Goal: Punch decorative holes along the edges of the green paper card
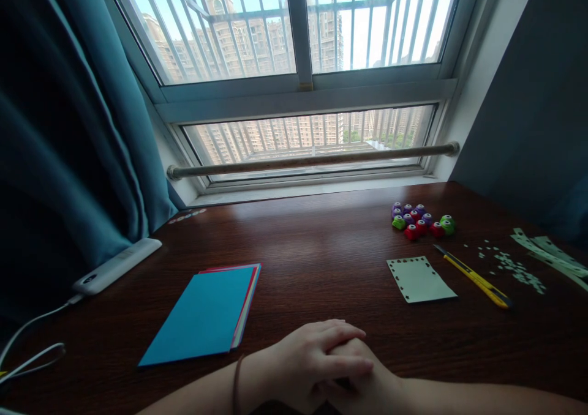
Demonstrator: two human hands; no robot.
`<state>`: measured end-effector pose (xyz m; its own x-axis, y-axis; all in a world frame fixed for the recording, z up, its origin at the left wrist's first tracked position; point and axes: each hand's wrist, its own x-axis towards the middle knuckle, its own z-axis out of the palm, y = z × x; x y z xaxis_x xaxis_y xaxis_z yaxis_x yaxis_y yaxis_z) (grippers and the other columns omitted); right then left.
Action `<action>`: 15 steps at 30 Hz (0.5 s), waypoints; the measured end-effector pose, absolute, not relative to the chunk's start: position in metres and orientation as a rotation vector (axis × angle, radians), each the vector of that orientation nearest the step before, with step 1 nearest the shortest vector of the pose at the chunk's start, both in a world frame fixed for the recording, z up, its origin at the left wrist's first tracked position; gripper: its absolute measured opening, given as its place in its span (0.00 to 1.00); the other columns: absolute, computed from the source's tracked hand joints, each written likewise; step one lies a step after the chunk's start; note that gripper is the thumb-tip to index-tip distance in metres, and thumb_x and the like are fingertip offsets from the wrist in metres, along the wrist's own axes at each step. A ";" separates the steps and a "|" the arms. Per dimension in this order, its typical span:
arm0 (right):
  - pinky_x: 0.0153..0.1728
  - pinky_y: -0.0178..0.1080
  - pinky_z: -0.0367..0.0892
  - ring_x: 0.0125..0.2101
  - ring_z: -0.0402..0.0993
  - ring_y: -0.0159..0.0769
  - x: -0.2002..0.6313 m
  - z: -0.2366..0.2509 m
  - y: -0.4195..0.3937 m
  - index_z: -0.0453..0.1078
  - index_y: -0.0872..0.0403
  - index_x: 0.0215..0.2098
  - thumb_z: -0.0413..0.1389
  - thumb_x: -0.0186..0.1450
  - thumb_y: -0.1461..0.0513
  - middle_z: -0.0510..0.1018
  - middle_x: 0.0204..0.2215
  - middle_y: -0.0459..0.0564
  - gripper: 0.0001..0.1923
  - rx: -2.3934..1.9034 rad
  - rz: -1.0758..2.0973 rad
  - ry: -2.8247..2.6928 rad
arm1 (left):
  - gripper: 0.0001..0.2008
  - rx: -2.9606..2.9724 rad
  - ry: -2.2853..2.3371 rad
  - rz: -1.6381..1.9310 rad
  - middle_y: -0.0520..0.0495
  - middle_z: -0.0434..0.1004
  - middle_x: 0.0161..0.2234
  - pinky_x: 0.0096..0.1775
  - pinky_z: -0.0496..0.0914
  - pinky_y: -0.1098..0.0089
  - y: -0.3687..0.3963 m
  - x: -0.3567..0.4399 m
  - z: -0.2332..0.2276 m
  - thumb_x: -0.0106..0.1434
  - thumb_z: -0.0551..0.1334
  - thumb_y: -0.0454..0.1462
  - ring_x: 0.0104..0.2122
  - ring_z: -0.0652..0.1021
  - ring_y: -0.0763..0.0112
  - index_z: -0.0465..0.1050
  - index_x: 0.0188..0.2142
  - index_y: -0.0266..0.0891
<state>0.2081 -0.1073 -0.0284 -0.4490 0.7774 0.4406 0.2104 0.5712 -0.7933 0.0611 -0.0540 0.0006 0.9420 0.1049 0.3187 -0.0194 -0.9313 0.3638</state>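
Note:
My left hand (pixel 307 360) lies on top of my right hand (pixel 372 387), both resting on the dark wooden desk (pixel 321 250) near its front edge. Neither hand holds anything; the left fingers lie flat and close together over the right. To the left of my hands sits a stack of coloured paper (pixel 204 314) with a blue sheet on top. A pale green card (pixel 419 278) with punched holes along its edges lies to the right, further back.
A yellow utility knife (pixel 475 277) lies right of the card. Several small coloured craft punches (pixel 420 219) cluster behind it. Paper scraps (pixel 514 268) and pale strips (pixel 551 256) lie at far right. A white power bank (pixel 117 265) with cable sits left, by the teal curtain (pixel 68 127).

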 end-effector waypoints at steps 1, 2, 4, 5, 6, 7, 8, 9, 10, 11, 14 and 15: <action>0.43 0.36 0.67 0.38 0.73 0.37 0.208 -0.028 -0.108 0.72 0.57 0.35 0.50 0.53 0.67 0.77 0.34 0.51 0.13 -0.787 0.861 -1.958 | 0.32 2.723 0.063 0.475 0.43 0.54 0.55 0.48 0.65 0.63 -0.054 0.061 0.000 0.49 0.56 0.33 0.49 0.67 0.61 0.53 0.55 0.46; 0.42 0.36 0.67 0.37 0.73 0.37 0.209 -0.028 -0.108 0.72 0.56 0.36 0.50 0.53 0.67 0.77 0.34 0.51 0.14 -0.777 0.880 -1.964 | 0.32 2.717 0.063 0.469 0.43 0.54 0.55 0.47 0.66 0.63 -0.054 0.061 0.000 0.49 0.56 0.33 0.49 0.67 0.60 0.52 0.55 0.46; 0.41 0.35 0.67 0.35 0.73 0.35 0.209 -0.026 -0.109 0.71 0.55 0.36 0.49 0.53 0.68 0.77 0.33 0.49 0.14 -0.774 0.916 -1.985 | 0.33 2.712 0.061 0.443 0.42 0.54 0.55 0.47 0.66 0.63 -0.054 0.061 0.000 0.49 0.57 0.33 0.48 0.68 0.60 0.52 0.55 0.46; 0.41 0.35 0.67 0.35 0.73 0.35 0.208 -0.026 -0.109 0.71 0.54 0.36 0.50 0.52 0.69 0.77 0.32 0.49 0.14 -0.780 0.925 -1.995 | 0.33 2.715 0.059 0.436 0.42 0.54 0.55 0.46 0.67 0.63 -0.054 0.061 -0.001 0.49 0.57 0.34 0.48 0.68 0.60 0.52 0.55 0.46; 0.41 0.35 0.67 0.36 0.73 0.36 0.208 -0.025 -0.109 0.71 0.54 0.35 0.50 0.51 0.69 0.77 0.32 0.48 0.14 -0.794 0.930 -2.004 | 0.32 2.722 0.056 0.436 0.42 0.55 0.54 0.46 0.67 0.63 -0.054 0.062 -0.001 0.49 0.58 0.34 0.47 0.68 0.60 0.52 0.55 0.45; 0.42 0.35 0.67 0.37 0.73 0.37 0.208 -0.025 -0.109 0.71 0.54 0.35 0.51 0.51 0.69 0.77 0.33 0.49 0.15 -0.815 0.930 -2.007 | 0.31 2.733 0.057 0.445 0.41 0.56 0.54 0.45 0.67 0.63 -0.054 0.062 0.000 0.51 0.58 0.35 0.47 0.69 0.60 0.53 0.55 0.45; 0.43 0.36 0.66 0.38 0.72 0.37 0.207 -0.025 -0.109 0.71 0.54 0.35 0.51 0.50 0.69 0.77 0.34 0.49 0.15 -0.834 0.927 -2.009 | 0.29 2.745 0.064 0.461 0.41 0.57 0.53 0.45 0.67 0.64 -0.054 0.062 0.000 0.53 0.58 0.35 0.47 0.69 0.60 0.53 0.55 0.45; 0.44 0.36 0.66 0.39 0.72 0.38 0.207 -0.024 -0.108 0.72 0.55 0.35 0.52 0.49 0.69 0.77 0.35 0.49 0.15 -0.850 0.922 -2.012 | 0.27 2.758 0.072 0.480 0.41 0.58 0.52 0.45 0.67 0.64 -0.055 0.062 0.000 0.55 0.58 0.36 0.46 0.69 0.61 0.54 0.54 0.45; 0.44 0.37 0.66 0.40 0.72 0.38 0.206 -0.025 -0.108 0.72 0.55 0.35 0.52 0.49 0.69 0.77 0.35 0.49 0.15 -0.858 0.917 -2.013 | 0.24 2.768 0.080 0.498 0.41 0.59 0.52 0.46 0.67 0.65 -0.055 0.063 0.001 0.58 0.57 0.38 0.46 0.69 0.61 0.55 0.54 0.45; 0.43 0.36 0.67 0.39 0.72 0.38 0.206 -0.025 -0.108 0.72 0.55 0.35 0.52 0.49 0.69 0.77 0.36 0.49 0.15 -0.858 0.913 -2.010 | 0.22 2.775 0.084 0.513 0.41 0.60 0.51 0.46 0.67 0.65 -0.055 0.063 0.002 0.60 0.56 0.39 0.46 0.70 0.62 0.55 0.53 0.45; 0.39 0.33 0.69 0.36 0.73 0.36 0.206 -0.024 -0.109 0.72 0.56 0.36 0.51 0.49 0.70 0.77 0.35 0.50 0.16 -0.838 0.903 -1.986 | 0.18 2.787 0.072 0.520 0.40 0.61 0.51 0.47 0.66 0.66 -0.056 0.063 0.004 0.62 0.55 0.40 0.46 0.70 0.63 0.57 0.52 0.44; 0.37 0.32 0.69 0.36 0.73 0.35 0.206 -0.024 -0.110 0.71 0.57 0.38 0.51 0.50 0.70 0.77 0.35 0.51 0.17 -0.843 0.899 -1.979 | 0.18 2.793 0.070 0.512 0.40 0.61 0.51 0.47 0.66 0.66 -0.056 0.063 0.005 0.63 0.54 0.40 0.46 0.70 0.63 0.57 0.52 0.43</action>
<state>0.2059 -0.1096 -0.0239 -0.4683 0.7979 0.3797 0.2391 0.5281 -0.8148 0.0628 -0.0556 0.0050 0.9354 0.1011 0.3390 -0.0059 -0.9537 0.3006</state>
